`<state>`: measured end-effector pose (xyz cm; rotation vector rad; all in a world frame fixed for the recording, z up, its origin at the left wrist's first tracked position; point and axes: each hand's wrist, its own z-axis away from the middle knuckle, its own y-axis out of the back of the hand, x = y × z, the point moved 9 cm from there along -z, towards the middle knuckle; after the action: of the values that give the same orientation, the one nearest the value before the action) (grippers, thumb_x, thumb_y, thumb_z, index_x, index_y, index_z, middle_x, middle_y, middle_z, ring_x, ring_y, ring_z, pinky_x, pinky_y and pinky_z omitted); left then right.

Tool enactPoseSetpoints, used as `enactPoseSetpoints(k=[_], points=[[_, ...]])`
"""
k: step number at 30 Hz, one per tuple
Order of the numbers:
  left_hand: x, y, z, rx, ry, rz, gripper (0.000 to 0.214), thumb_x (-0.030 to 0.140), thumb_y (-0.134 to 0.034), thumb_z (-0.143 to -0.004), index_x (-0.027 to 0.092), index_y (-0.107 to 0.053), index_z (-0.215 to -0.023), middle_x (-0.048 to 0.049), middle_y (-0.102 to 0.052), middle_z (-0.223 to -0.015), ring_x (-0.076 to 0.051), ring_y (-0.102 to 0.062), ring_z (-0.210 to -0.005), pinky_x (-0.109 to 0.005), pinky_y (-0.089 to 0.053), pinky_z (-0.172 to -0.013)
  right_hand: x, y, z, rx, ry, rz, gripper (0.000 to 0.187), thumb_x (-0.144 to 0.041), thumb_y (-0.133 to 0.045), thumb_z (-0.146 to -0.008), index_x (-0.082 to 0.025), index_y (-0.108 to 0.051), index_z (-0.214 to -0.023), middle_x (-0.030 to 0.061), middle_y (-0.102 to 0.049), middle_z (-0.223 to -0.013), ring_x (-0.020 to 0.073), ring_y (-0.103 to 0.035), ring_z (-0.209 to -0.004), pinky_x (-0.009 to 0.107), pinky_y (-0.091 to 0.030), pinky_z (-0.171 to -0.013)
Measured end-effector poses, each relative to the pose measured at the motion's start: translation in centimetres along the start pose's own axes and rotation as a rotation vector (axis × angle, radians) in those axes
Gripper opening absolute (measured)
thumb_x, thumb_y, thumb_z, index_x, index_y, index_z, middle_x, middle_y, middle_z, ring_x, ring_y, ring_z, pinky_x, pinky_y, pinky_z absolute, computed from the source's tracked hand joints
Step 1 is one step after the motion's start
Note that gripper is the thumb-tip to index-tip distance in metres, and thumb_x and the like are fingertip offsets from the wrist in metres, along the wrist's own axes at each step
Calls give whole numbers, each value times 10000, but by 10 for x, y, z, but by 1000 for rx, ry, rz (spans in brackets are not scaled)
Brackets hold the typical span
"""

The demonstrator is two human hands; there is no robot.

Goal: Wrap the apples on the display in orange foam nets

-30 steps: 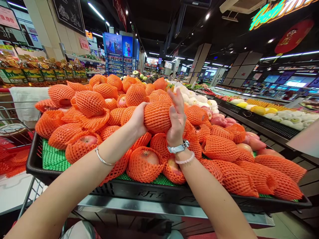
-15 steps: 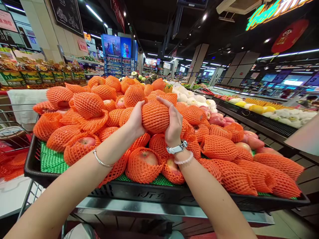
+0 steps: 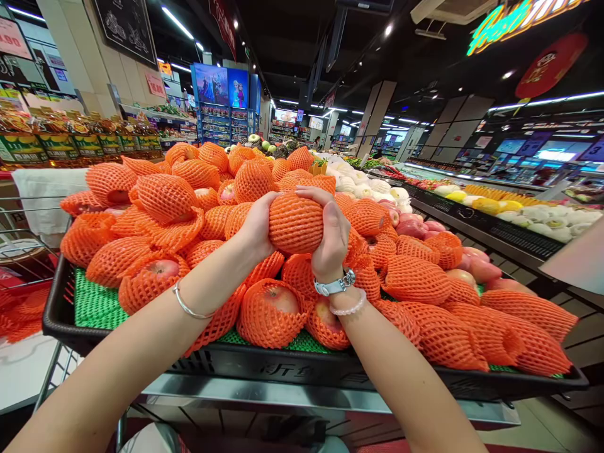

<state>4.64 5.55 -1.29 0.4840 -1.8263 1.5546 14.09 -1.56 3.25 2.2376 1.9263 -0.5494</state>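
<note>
Both my hands hold one apple wrapped in an orange foam net (image 3: 295,223) above a heap of the same netted apples (image 3: 165,201). My left hand (image 3: 257,226) cups its left side with fingers curled behind it. My right hand (image 3: 330,236), with a watch and a bead bracelet at the wrist, wraps over its top and right side. The heap lies on a green mat in a black tray (image 3: 283,368).
To the right lie bare pinkish apples (image 3: 415,229), white fruit (image 3: 358,185) and a long counter with yellow and pale fruit (image 3: 519,214). At the left stand shelves of bottles (image 3: 70,141) and a wire cart (image 3: 23,239). A steel ledge (image 3: 306,399) runs under the tray.
My right hand's fingers, raised and spread a second ago, have closed down over the top of the netted apple. My left hand has kept its hold.
</note>
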Motion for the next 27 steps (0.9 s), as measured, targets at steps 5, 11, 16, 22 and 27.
enactPoseSetpoints(k=[5,11,16,22,27], points=[[0,-1,1,5,-1,-12,151,211,-469,-829,154,-608,-846,-30,-642,-631,-194,-652,-621,-325,-569,-754,-3,0,1,1,9,-6,385,-294,-321,-965,-205,-695,-947,33,-704,-1062,205,-657,-1091,426,-483,-1054],[-7,8,-2,79,85,-3,265,281,-415,-884,150,-620,-989,-78,-703,-764,-223,-678,-686,-368,-579,-761,21,-6,-3,-64,-158,-35,503,-444,-269,-989,-209,-709,-1045,54,-710,-1102,211,-645,-1143,435,-493,-1038],[-21,3,-1,-13,343,84,414,286,-273,-941,169,-531,-1242,-154,-721,-1007,-298,-707,-893,-557,-561,-792,54,15,-17,22,-221,-88,691,-653,-119,-955,-267,-556,-1327,84,-609,-1316,234,-495,-1342,548,-418,-1072],[-13,1,4,-33,310,97,503,410,-188,-980,178,-470,-1326,-179,-693,-1079,-321,-691,-1000,-564,-566,-779,70,30,-26,15,-208,10,510,-624,-331,-944,-302,-546,-1276,64,-577,-1295,229,-536,-1260,518,-443,-1036],[0,-2,5,-13,152,128,510,411,-183,-982,163,-472,-1321,-168,-690,-1092,-313,-664,-1072,-558,-552,-839,8,35,-24,118,75,278,307,-363,-505,-920,-309,-563,-1217,53,-562,-1267,244,-530,-1197,514,-428,-1045]])
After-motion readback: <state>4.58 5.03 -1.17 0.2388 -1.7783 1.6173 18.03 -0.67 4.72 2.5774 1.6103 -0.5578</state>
